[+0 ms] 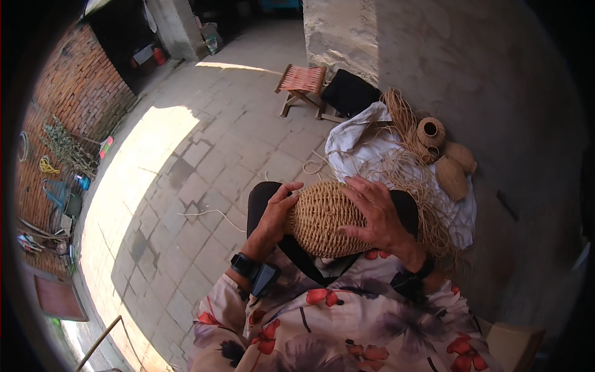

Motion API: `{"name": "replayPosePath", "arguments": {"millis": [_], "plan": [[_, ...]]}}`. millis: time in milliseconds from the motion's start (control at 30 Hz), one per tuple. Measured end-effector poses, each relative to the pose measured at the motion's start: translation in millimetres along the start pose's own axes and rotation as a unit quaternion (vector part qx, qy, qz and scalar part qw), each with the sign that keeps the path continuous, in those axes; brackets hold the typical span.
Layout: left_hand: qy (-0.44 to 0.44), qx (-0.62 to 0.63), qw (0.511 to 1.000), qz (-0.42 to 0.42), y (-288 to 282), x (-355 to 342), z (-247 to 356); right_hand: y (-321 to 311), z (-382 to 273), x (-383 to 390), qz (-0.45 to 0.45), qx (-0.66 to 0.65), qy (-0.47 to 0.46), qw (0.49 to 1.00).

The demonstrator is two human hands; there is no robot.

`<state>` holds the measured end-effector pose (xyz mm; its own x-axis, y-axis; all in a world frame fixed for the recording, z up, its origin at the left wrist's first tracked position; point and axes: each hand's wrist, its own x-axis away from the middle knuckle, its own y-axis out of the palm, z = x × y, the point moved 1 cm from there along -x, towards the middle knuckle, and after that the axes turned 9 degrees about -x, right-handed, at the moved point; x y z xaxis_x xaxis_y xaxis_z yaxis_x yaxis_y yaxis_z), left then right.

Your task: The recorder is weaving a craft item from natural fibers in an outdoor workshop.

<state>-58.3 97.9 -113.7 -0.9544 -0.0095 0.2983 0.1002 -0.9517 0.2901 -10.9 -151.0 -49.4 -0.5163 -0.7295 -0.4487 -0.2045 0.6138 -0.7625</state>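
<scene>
A round, tan woven basket of twisted cord rests on my lap between my two hands. My left hand presses against its left side, with thumb and fingers curved along the weave. Over the right side lies my right hand, its fingers apart across the top and side, gripping it. The basket's underside and opening are hidden from view.
To the right, a white cloth lies on the ground under loose tan cord and several woven vessels. A folding stool stands ahead beside a black cushion. A loose strand lies on the paving at left.
</scene>
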Motion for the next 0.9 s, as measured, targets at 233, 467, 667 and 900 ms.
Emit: {"name": "replayPosePath", "arguments": {"millis": [233, 467, 667, 900], "plan": [[0.007, 0.016, 1.0, 0.019, 1.6, 1.1, -1.8, 26.0, 2.1, 0.5, -0.043, -0.043, 0.017, 0.998], [0.0, -0.009, 1.0, 0.026, 1.9, 0.2, -1.2, 30.5, -5.3, -0.8, -0.016, -0.035, 0.036, 0.999], [0.004, -0.004, 1.0, 0.021, 0.4, -0.9, -3.6, 30.2, -6.6, -0.3, -0.006, -0.04, 0.05, 0.998], [0.095, -0.105, 0.987, 0.08, 7.5, 15.3, -2.2, 6.2, 17.4, 9.4, 0.068, -0.189, 0.086, 0.976]]}}
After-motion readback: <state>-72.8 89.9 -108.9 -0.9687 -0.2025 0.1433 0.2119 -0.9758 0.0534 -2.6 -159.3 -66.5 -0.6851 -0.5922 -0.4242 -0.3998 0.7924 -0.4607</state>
